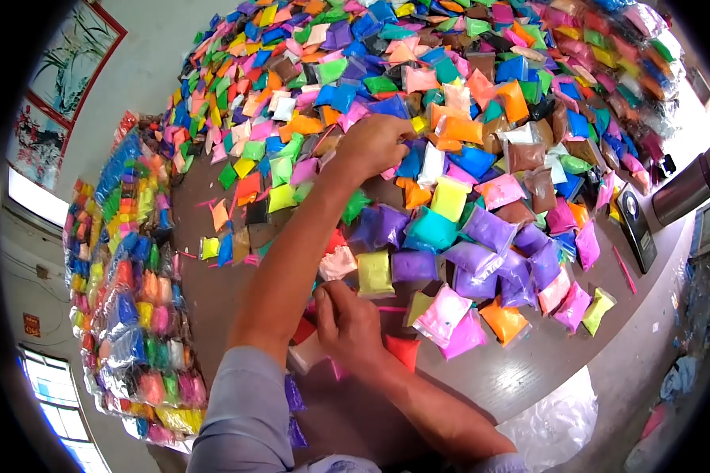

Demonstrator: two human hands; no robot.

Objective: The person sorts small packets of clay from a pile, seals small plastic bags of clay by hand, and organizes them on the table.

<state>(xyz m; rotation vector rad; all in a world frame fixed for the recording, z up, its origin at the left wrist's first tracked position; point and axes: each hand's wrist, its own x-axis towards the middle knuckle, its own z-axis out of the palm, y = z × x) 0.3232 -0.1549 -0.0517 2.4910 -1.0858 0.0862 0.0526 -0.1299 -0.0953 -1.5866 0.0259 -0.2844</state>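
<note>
Seemingly light, soft and squashy, the packets (pixel 430 229) heaped on the counter (pixel 481 382) probably had slippery film, best pinched by an edge. The left hand (pixel 375 146) curled among them, the right hand (pixel 347 325) beside a pale pink packet (pixel 338 263); whether either gripped anything, I couldn't tell.

L sleeve (pixel 243 406): blue-grey, plain, wrinkled, worn high. R sleeve (pixel 498 463): same col., partly vis. L hand (pixel 373 146) & R hand (pixel 353 325): bare.

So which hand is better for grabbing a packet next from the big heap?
Probably the left hand: it reaches into the heap of colourful plastic packets, close to a small yellow packet. The right hand is farther back, near a peach packet.
</note>
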